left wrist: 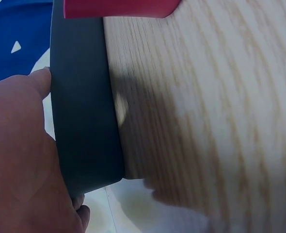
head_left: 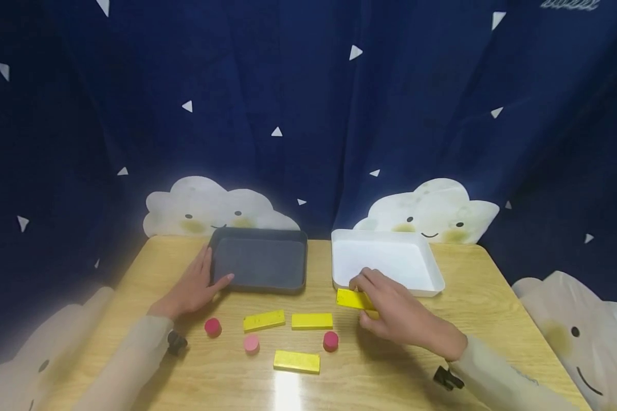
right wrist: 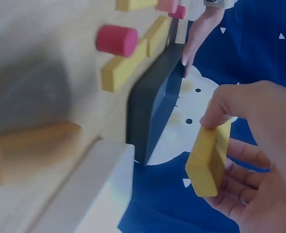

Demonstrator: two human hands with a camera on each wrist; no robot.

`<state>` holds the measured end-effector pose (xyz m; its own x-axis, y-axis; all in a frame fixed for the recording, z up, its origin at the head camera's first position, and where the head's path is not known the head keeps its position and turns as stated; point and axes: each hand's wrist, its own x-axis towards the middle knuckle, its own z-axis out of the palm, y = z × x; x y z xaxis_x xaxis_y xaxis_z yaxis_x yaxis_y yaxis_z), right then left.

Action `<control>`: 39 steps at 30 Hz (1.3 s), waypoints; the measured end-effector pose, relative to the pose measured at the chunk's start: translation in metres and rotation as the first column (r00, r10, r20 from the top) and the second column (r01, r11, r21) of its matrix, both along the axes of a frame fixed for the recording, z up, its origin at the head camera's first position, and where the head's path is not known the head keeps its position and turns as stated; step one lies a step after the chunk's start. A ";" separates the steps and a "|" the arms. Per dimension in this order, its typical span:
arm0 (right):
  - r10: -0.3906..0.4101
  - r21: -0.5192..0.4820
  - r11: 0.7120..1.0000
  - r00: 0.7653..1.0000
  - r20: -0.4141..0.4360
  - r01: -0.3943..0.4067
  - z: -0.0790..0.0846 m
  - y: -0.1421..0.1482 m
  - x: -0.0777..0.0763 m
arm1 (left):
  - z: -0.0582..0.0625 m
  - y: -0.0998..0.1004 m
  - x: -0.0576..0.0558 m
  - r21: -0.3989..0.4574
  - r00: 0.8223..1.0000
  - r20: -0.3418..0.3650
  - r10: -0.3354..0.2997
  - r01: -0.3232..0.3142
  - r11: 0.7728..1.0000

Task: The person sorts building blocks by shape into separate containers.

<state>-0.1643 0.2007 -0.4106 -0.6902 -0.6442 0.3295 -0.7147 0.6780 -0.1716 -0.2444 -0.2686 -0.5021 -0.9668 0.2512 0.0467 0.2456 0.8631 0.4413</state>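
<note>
My right hand point(head_left: 398, 311) pinches a yellow rectangular block point(head_left: 353, 299) between thumb and fingers, at the near edge of the white tray point(head_left: 436, 274). In the right wrist view the held block point(right wrist: 208, 160) is raised above the table. At the dark grey tray point(head_left: 259, 262), my left hand point(head_left: 192, 285) rests on the near left corner, its fingers along the left side and its thumb spread over the front rim. The left wrist view shows the tray's outer wall point(left wrist: 85, 111) beside the thumb.
On the wooden table point(head_left: 391, 382) lie yellow blocks point(head_left: 264, 321) point(head_left: 312, 321) point(head_left: 296, 361), two red cylinders point(head_left: 213, 327) point(head_left: 331, 341) and a pink cylinder point(head_left: 251, 344). Behind the trays hangs a dark blue curtain point(head_left: 313, 160) with clouds and triangles.
</note>
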 end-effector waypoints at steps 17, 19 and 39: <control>0.062 0.008 0.998 0.992 -0.109 -0.061 0.021 -0.055 -0.072 | -0.008 -0.002 -0.004 0.034 0.999 -0.048 -0.021 0.023 0.999; 0.070 0.014 0.998 0.991 -0.117 -0.069 0.020 -0.063 -0.080 | -0.005 -0.002 -0.003 0.037 0.998 -0.051 -0.023 0.025 0.999; 0.090 0.068 0.994 0.993 -0.082 -0.085 -0.011 -0.134 -0.154 | -0.006 -0.002 0.000 0.016 0.999 -0.032 -0.016 0.016 1.000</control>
<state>-0.3187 0.0665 -0.4218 -0.6015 -0.7228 0.3403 -0.7820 0.6198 -0.0658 -0.2449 -0.2702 -0.5080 -0.9606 0.2657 0.0817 0.2736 0.8516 0.4471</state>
